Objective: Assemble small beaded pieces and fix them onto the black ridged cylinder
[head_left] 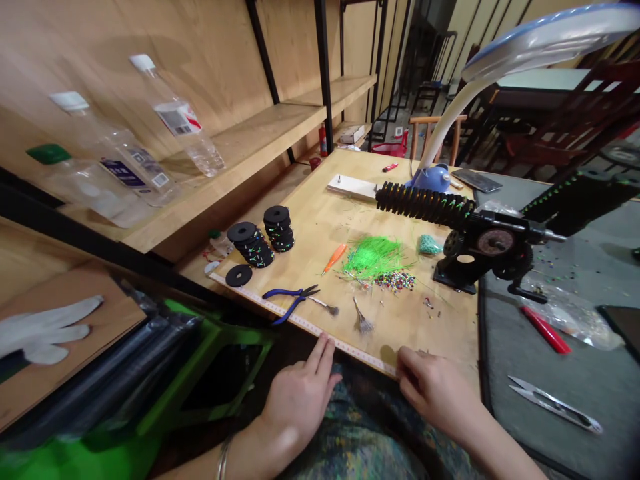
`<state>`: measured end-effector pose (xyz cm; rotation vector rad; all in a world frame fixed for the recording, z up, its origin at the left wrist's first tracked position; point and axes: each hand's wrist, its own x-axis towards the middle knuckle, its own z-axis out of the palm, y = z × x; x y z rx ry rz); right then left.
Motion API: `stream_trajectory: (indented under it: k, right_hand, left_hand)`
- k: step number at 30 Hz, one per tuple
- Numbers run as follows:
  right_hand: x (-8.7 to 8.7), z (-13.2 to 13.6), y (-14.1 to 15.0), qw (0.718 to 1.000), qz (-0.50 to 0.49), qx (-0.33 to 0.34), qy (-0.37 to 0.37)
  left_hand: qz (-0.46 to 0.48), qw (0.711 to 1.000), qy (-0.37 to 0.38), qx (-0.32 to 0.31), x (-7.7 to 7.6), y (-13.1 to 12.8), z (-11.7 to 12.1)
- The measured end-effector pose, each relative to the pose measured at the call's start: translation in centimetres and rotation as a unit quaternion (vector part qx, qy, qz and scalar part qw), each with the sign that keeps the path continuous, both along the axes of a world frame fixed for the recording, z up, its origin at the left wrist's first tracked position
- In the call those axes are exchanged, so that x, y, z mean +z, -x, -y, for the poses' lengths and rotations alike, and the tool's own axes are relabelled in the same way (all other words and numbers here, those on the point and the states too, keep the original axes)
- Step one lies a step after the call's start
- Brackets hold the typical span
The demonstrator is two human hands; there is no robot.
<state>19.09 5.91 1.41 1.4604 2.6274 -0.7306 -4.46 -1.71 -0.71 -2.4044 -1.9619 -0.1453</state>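
My left hand [303, 397] rests at the table's near edge, fingers stretched out together, the tips on a white measuring tape [350, 349] fixed along that edge. By the tape's right end my right hand [433, 385] is closed with curled fingers; anything pinched in it is too small or hidden to make out. Ahead of my hands lie a bundle of thin wires [363, 319], a smaller wire bundle [327, 307] and blue-handled pliers [293, 299]. Beyond them is a heap of bright green strands [377, 255] beside many tiny coloured beads [396, 281].
Black foam discs [251, 243] stand stacked at left. A black crank winder [493, 243] carrying a ridged black roll [425, 202] stands right, under a lamp [545, 47]. An orange-handled tool [334, 257], thread snips [555, 404] and shelf bottles [183, 123] also show.
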Motion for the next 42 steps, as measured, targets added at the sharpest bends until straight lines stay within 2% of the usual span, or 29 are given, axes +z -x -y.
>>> stream_trajectory:
  k: [10, 18, 29, 33, 42]
  right_hand:
    - [-0.2, 0.0, 0.0, 1.0, -0.017, 0.006, -0.014]
    - [-0.5, 0.0, 0.3, 0.999, -0.039, -0.001, -0.013]
    - [0.3, 0.2, -1.0, 0.994, -0.104, -0.006, 0.016]
    - [-0.2, 0.2, -1.4, 0.994, -0.108, -0.022, -0.001]
    - [-0.7, 0.0, -1.4, 0.994, -0.099, -0.013, -0.038]
  left_hand:
    - [0.012, 1.0, 0.0, 0.001, -0.2, 0.1, 0.0]
    - [-0.02, 1.0, -0.004, -0.008, 0.0, 0.0, -0.1]
    - [-0.024, 1.0, -0.002, -0.013, 0.2, -0.1, -0.2]
    - [-0.044, 0.999, 0.014, -0.011, 0.5, -0.2, -0.3]
    - [-0.053, 0.998, 0.033, 0.002, 0.9, -0.6, -0.4]
